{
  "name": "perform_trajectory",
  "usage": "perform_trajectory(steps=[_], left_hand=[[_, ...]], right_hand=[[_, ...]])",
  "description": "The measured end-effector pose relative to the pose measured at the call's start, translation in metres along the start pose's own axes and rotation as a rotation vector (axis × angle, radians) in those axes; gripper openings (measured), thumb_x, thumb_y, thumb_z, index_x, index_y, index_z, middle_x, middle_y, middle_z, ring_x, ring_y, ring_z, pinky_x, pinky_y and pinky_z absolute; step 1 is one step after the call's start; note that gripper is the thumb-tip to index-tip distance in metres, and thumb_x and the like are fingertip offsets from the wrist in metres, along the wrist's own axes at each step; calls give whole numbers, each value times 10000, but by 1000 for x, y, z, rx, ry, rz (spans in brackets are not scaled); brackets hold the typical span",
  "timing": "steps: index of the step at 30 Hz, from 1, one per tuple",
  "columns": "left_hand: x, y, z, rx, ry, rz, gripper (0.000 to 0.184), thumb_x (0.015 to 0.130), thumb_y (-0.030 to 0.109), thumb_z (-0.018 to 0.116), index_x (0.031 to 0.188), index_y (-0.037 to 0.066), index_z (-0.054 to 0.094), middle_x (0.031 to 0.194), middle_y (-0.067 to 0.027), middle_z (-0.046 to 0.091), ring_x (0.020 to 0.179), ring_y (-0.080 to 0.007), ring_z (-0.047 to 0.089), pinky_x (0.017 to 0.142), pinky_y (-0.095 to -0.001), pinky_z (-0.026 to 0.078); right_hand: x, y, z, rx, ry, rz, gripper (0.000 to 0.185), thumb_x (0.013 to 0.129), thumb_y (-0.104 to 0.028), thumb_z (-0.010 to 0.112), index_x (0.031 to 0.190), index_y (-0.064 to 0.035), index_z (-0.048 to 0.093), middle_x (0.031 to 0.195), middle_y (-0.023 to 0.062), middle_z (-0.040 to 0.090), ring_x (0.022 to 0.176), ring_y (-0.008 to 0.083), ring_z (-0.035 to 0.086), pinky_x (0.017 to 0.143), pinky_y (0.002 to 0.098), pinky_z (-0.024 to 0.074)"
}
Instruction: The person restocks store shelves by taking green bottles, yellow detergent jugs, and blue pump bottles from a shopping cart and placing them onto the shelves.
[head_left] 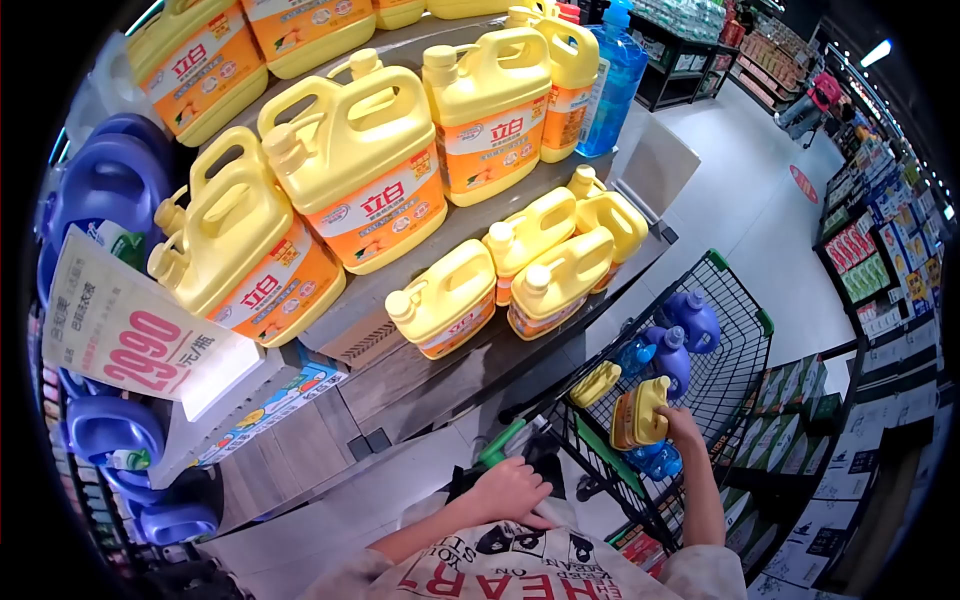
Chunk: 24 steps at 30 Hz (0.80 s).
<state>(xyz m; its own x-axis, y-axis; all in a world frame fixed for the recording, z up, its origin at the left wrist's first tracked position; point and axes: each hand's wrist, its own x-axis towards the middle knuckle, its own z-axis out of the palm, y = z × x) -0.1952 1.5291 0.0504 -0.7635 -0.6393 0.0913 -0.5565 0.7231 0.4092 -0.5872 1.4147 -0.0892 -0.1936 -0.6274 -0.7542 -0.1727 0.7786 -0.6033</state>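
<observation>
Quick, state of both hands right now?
Left hand: fingers loosely bent in front of the shirt; can't tell whether it grips anything.
Right hand: closed on a small yellow jug at the cart.

In the cart (742, 290) I count two yellow jugs (650, 408), two purple bottles (692, 325) and at least two blue bottles (636, 357). On the display (400, 385) I make out four small jugs (445, 300), at least six big jugs (370, 190), one pump bottle (608, 100) and one price sign (125, 320).
</observation>
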Motion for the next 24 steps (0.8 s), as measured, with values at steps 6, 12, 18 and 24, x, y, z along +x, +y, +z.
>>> perform_trajectory(steps=[6,12,18,24], left_hand=[[-5,-1,5,-26,54,29,623,772,696,613,694,78,610,639,-64,623,658,-228,616,691,-333,426],[-5,-4,7,-4,2,22,644,762,721,596,728,79,647,654,-74,646,698,-236,644,728,-341,431],[-4,-10,23,-39,114,75,647,762,722,591,719,78,637,624,-76,620,650,-254,619,713,-349,425],[-2,-6,11,30,-10,29,635,767,727,585,720,96,643,659,-79,642,683,-251,629,722,-347,434]], right_hand=[[-135,-114,-3,-851,100,-435,357,646,-186,763,890,68,705,777,187,689,744,285,692,723,361,541],[-255,-206,22,-1099,121,-894,330,587,-103,757,882,23,679,803,185,676,776,373,662,745,398,535],[-325,-265,73,-1048,51,-1161,293,584,-43,738,854,17,644,824,162,642,805,354,630,734,398,516],[-318,-293,144,-1061,-228,-1352,279,599,-18,725,865,23,651,844,160,663,835,332,649,765,371,526]])
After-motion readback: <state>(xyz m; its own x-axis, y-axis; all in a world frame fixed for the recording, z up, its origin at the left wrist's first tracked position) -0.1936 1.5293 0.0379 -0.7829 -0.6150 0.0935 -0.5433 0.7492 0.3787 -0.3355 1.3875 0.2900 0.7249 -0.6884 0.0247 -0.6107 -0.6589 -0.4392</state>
